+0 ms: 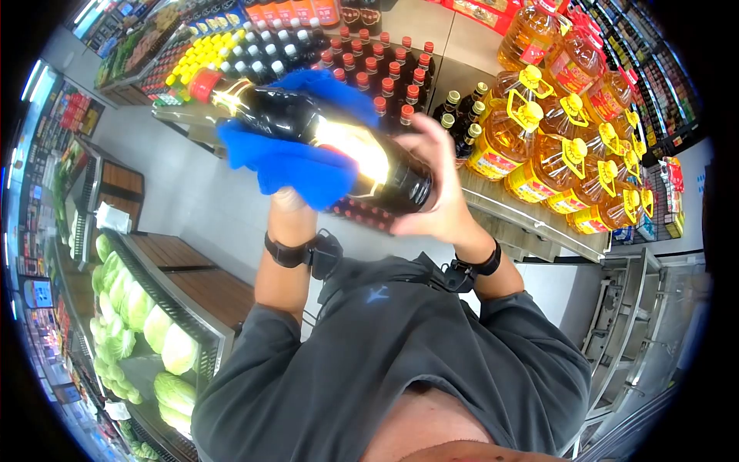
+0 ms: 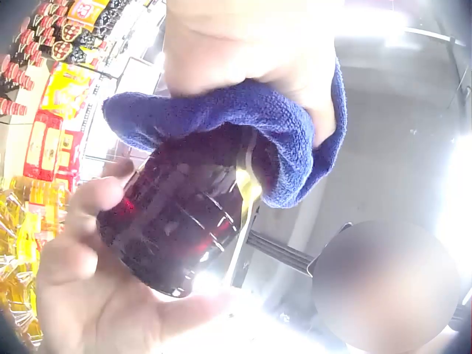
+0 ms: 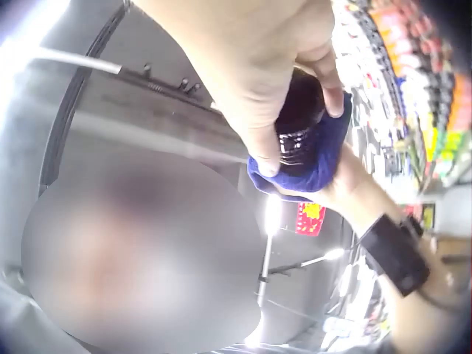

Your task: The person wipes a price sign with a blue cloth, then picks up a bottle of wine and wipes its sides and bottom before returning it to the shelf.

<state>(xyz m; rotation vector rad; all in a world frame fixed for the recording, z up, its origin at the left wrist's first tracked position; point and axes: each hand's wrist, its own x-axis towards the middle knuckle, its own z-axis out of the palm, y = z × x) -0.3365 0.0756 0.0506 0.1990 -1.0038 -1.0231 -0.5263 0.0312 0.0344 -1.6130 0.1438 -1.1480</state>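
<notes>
A large dark sauce bottle (image 1: 300, 115) with a red cap and a shiny gold label lies tilted in mid-air before the chest, its cap to the left. My left hand (image 1: 289, 202) grips it through a blue cloth (image 1: 308, 169), which wraps the bottle's middle and hides most of those fingers. At the other end, my right hand (image 1: 443, 196) holds the base, thumb and fingers on opposite sides. The left wrist view shows the ribbed lower part of the bottle (image 2: 177, 214) between the right hand's fingers (image 2: 70, 262) and the cloth.
Behind the bottle, a display holds rows of dark red-capped bottles (image 1: 369, 69). Big yellow-capped oil jugs (image 1: 508, 138) crowd the shelf at right. Cabbages (image 1: 127, 289) fill a stand at lower left. Grey floor (image 1: 185, 181) shows between the stands.
</notes>
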